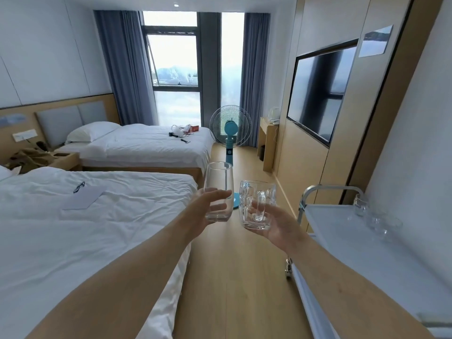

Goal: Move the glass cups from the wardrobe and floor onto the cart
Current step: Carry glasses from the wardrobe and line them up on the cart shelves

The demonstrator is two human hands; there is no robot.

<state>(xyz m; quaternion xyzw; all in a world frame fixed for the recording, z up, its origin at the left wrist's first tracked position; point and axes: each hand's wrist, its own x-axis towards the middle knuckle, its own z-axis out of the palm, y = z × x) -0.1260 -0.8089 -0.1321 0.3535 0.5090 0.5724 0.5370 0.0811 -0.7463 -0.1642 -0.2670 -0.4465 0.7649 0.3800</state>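
From the head camera I've got a smooth tumbler [218, 192] gripped in my left hand [204, 206] and a handled glass mug [256, 204] cupped in my right hand [277, 222], both up over the floor between the near bed [85, 228] and the cart [342, 231] on the right. I'd call this well along but unfinished: several clear glasses [374, 216] already sit at the far end of the cart's top shelf, while these two aren't yet set down. Those parked glasses blur together so I can't count them, the cart runs off frame at the right, and the wardrobe isn't visible, so I can't tell what's left there.
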